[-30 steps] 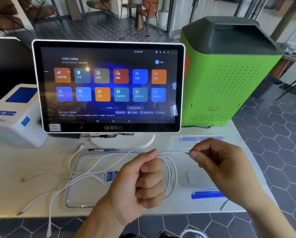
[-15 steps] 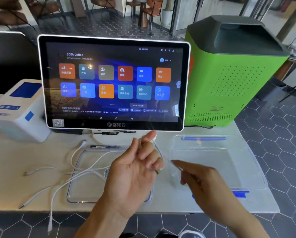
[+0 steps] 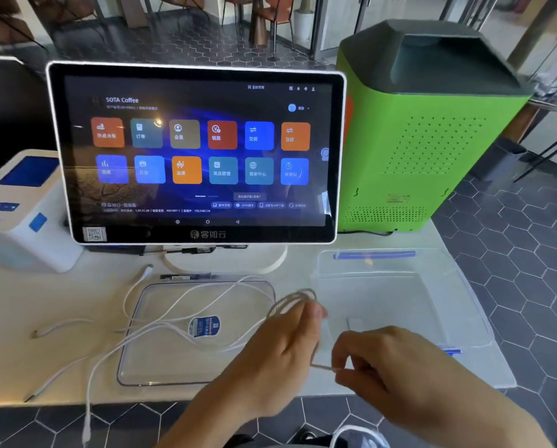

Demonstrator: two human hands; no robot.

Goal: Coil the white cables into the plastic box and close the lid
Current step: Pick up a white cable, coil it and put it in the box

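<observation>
White cables: one cable [image 3: 291, 300] is now gathered into several small loops around the fingers of the left hand [image 3: 277, 354], where a second ago it was a single larger loop hanging from a closed fist. The right hand [image 3: 396, 373] has dropped from level with the left hand to below and just right of it, and now pinches the cable's free end [image 3: 322, 367] between thumb and fingertips. Judgement: the coil on this cable is nearly wound, with only a short tail left to feed in. The left hand is partly closed on the loops; motion blur hides exactly which fingers carry them, so the grip is probably thumb against forefinger. The plastic box [image 3: 399, 302], open and seemingly empty, sits just beyond and right of both hands, so the drop-in is short. The lid [image 3: 160, 367] lies flat just left of the left hand, with a blue sticker [image 3: 204, 326] on it. Remaining loose cables [image 3: 109, 360] lie across the lid and trail left, well away from the hands; one end hangs over the near table edge [image 3: 86, 431]. Obstruction: those cables lie on the lid and must be cleared before it can be lifted and closed. The touchscreen terminal [image 3: 199, 153] stands beyond the hands, the green machine [image 3: 425, 150] behind the box, neither in the working path.
</observation>
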